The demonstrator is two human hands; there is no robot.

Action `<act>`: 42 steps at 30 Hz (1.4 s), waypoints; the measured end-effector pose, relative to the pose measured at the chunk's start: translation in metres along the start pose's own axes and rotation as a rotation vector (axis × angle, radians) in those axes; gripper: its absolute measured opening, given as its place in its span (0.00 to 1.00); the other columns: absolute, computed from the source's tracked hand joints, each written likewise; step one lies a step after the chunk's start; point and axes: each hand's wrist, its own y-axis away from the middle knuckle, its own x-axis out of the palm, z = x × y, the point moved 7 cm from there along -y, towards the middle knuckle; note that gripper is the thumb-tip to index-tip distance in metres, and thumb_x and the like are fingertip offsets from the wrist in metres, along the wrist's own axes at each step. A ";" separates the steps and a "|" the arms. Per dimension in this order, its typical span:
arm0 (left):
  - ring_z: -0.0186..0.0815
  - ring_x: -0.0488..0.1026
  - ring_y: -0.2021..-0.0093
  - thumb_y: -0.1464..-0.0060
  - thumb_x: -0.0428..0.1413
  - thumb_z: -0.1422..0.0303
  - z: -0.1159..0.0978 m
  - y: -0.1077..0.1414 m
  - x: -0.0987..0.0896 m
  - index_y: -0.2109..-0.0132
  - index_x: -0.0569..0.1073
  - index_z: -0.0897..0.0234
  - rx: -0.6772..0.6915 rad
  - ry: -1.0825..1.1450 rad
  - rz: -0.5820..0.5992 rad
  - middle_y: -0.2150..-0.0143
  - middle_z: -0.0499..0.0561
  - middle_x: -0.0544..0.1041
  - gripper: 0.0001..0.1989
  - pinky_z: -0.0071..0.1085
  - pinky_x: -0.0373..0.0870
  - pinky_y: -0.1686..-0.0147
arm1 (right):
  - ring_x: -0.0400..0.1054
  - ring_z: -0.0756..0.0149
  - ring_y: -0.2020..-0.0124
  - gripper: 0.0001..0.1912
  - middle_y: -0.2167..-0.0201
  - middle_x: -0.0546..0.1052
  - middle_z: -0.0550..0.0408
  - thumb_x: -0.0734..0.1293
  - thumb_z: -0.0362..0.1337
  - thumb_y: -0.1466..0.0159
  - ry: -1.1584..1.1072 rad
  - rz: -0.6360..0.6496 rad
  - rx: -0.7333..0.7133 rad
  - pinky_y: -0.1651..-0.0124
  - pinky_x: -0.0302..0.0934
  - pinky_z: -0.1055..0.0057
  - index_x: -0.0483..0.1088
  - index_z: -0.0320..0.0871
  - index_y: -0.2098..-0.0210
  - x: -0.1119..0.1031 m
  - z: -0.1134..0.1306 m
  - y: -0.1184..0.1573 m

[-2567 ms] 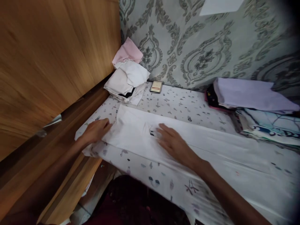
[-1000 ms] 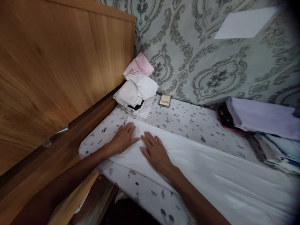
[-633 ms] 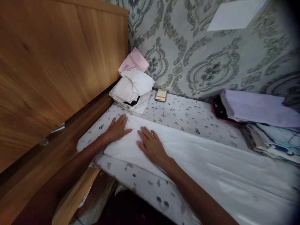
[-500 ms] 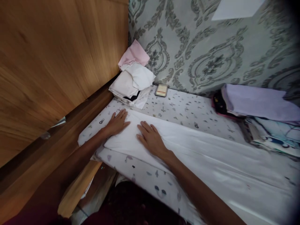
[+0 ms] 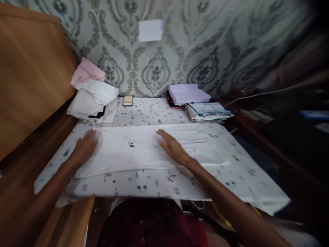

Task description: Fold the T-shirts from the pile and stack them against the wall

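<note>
A white cloth (image 5: 138, 151), folded into a long strip, lies flat across the patterned tabletop (image 5: 154, 185). A small dark mark shows near its middle. At the cloth's left end my left hand (image 5: 86, 145) rests palm down, fingers stretched out. My right hand (image 5: 172, 145) lies flat on the cloth right of its middle, fingers extended and thumb apart. Neither hand grips anything.
Folded cloths (image 5: 89, 103) with a pink piece (image 5: 87, 72) on top are stacked at the back left. Beside them lies a small framed card (image 5: 128, 100). Folded clothes (image 5: 189, 93) sit at the back right. A wooden cabinet (image 5: 33, 68) stands left.
My view has swung to the right, showing the whole cloth and its right end. My right hand has slid rightward along the cloth, farther from my left hand, which stays at the left end.
</note>
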 end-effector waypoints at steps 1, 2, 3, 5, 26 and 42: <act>0.50 0.44 0.25 0.34 0.34 0.58 -0.011 0.003 -0.003 0.29 0.51 0.74 0.024 -0.003 -0.010 0.25 0.67 0.47 0.34 0.57 0.45 0.31 | 0.55 0.55 0.30 0.28 0.31 0.62 0.47 0.52 0.49 0.27 0.048 -0.026 0.039 0.31 0.55 0.51 0.60 0.44 0.33 -0.008 -0.020 0.016; 0.49 0.43 0.25 0.34 0.34 0.57 -0.025 0.005 -0.005 0.29 0.51 0.73 0.064 -0.005 -0.014 0.25 0.66 0.47 0.34 0.56 0.44 0.30 | 0.55 0.54 0.30 0.28 0.31 0.63 0.46 0.52 0.48 0.27 0.094 -0.050 0.079 0.31 0.55 0.50 0.61 0.44 0.33 -0.015 -0.039 0.033; 0.48 0.43 0.25 0.33 0.34 0.56 -0.042 0.007 -0.006 0.28 0.51 0.72 0.117 -0.005 -0.011 0.24 0.65 0.47 0.34 0.55 0.43 0.30 | 0.55 0.53 0.30 0.28 0.32 0.63 0.44 0.52 0.47 0.27 0.139 -0.071 0.118 0.32 0.56 0.49 0.61 0.43 0.33 -0.022 -0.057 0.049; 0.47 0.42 0.25 0.33 0.35 0.54 -0.077 0.010 -0.002 0.28 0.51 0.69 0.238 -0.004 -0.004 0.24 0.62 0.47 0.34 0.53 0.43 0.29 | 0.54 0.51 0.30 0.28 0.32 0.63 0.40 0.52 0.46 0.27 0.228 -0.102 0.200 0.32 0.55 0.49 0.62 0.39 0.34 -0.034 -0.088 0.078; 0.47 0.52 0.27 0.34 0.44 0.48 -0.216 0.070 0.067 0.26 0.46 0.48 0.960 -0.151 0.216 0.25 0.50 0.51 0.34 0.54 0.48 0.30 | 0.57 0.46 0.34 0.29 0.34 0.64 0.36 0.52 0.44 0.29 0.401 -0.234 0.551 0.35 0.54 0.47 0.61 0.35 0.35 -0.070 -0.158 0.146; 0.43 0.73 0.43 0.37 0.45 0.72 -0.465 -0.107 0.063 0.45 0.73 0.64 0.985 0.157 0.246 0.42 0.57 0.76 0.18 0.39 0.68 0.42 | 0.67 0.54 0.56 0.11 0.61 0.74 0.46 0.64 0.42 0.37 0.311 -0.286 0.824 0.50 0.59 0.58 0.70 0.42 0.61 -0.111 -0.159 0.187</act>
